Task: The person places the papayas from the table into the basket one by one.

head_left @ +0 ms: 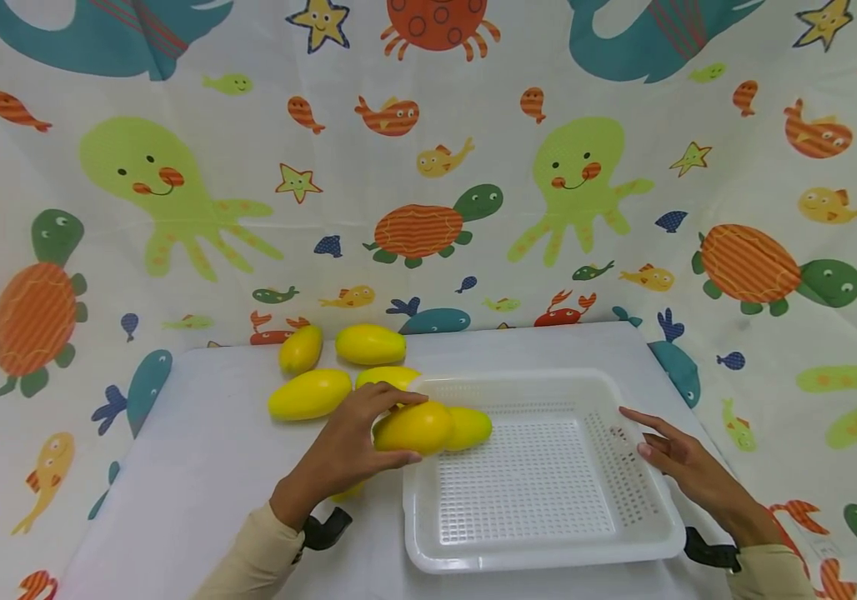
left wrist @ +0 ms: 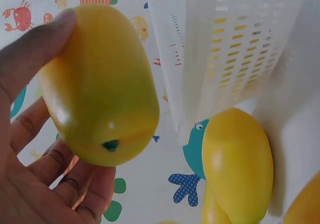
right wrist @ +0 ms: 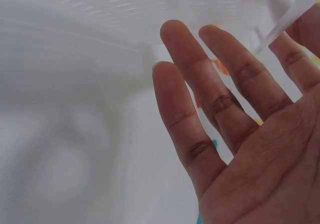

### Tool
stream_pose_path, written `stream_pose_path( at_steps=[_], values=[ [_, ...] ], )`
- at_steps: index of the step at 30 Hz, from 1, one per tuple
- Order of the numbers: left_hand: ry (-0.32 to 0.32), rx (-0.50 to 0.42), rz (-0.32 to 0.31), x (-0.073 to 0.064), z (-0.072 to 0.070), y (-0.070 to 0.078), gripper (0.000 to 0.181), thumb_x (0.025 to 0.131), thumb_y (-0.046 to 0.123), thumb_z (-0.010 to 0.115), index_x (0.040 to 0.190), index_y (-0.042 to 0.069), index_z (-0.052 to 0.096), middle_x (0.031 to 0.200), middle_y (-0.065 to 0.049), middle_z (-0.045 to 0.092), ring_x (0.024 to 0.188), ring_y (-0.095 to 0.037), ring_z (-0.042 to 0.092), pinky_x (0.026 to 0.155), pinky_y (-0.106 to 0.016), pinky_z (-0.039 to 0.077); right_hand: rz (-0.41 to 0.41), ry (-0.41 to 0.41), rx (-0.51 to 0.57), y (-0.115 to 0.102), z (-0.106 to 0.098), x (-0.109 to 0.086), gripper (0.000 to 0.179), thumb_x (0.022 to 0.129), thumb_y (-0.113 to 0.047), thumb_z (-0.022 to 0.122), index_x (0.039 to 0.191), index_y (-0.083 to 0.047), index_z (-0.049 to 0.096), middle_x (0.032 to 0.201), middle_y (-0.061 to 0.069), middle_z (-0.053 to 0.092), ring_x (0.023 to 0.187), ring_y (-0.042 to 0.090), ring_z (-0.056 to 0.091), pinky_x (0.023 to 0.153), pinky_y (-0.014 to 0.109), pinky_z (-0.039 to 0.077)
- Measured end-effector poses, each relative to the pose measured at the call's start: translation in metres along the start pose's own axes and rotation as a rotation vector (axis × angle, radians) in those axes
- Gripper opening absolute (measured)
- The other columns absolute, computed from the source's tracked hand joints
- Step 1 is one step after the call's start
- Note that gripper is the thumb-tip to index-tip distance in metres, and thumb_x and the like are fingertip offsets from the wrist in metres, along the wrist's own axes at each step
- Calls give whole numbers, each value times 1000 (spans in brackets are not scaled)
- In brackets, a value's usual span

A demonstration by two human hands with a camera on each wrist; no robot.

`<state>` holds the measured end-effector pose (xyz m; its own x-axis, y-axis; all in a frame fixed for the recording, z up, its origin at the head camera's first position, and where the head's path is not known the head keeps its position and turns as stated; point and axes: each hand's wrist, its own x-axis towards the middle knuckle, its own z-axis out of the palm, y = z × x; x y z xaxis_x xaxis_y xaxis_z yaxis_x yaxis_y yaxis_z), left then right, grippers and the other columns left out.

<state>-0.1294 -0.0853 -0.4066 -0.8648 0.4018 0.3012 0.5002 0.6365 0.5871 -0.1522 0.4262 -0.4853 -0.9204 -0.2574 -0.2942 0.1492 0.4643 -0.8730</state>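
My left hand (head_left: 357, 429) grips a yellow mango (head_left: 415, 428) over the left side of a white perforated plastic basket (head_left: 526, 483). In the left wrist view, the thumb lies on one side of the mango (left wrist: 100, 84) and the fingers curl under the other; its dark stem spot shows. Another yellow mango (head_left: 471, 428) appears just beyond it, inside the basket's left part. At the basket's right rim, my right hand (head_left: 699, 475) holds the edge with the thumb over it. Its other fingers (right wrist: 215, 94) extend nearly straight along the outside.
Several more mangoes lie on the white table (head_left: 211, 467) left of the basket, including one mango (head_left: 310, 394) in front and another mango (head_left: 370, 344) at the back. A curtain (head_left: 413, 167) printed with sea animals hangs behind the table and around its sides.
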Motion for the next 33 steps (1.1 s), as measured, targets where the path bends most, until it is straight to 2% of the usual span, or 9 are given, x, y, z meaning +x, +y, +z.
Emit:
stream_pose_path(
  at_steps=[6,10,18,28,33],
  values=[
    [-22,-61,-7,7,9,8,64,81,46,92,138,33,68,128,15,69,110,-6,58,95,-32,58,-5,9,2,2,1,2,66,111,-38,55,170,-29,26,169,26,35,136,49,61,95,59,62],
    [-39,-95,-7,11,16,11,63,81,45,92,138,33,68,127,16,68,111,-6,58,95,-31,57,-2,9,-4,1,2,2,66,111,-38,55,170,-29,26,169,26,36,136,49,61,95,59,62],
    [-84,-144,24,19,32,13,63,83,48,90,140,34,66,127,16,66,115,-6,57,102,-41,58,-21,9,-10,-1,2,0,65,111,-36,55,169,-27,27,169,28,35,135,50,61,94,58,62],
    [-130,-142,31,27,54,16,64,81,41,93,139,34,67,130,15,66,117,-7,59,105,-35,55,-25,14,2,-2,1,-1,64,111,-36,55,169,-29,28,167,27,39,134,47,63,95,58,62],
    [-167,-108,16,27,64,14,64,81,39,94,139,31,68,134,13,68,118,-9,60,105,-37,54,-31,8,6,0,0,-1,63,112,-34,54,169,-28,28,166,28,40,132,44,65,96,58,62]
  ],
)
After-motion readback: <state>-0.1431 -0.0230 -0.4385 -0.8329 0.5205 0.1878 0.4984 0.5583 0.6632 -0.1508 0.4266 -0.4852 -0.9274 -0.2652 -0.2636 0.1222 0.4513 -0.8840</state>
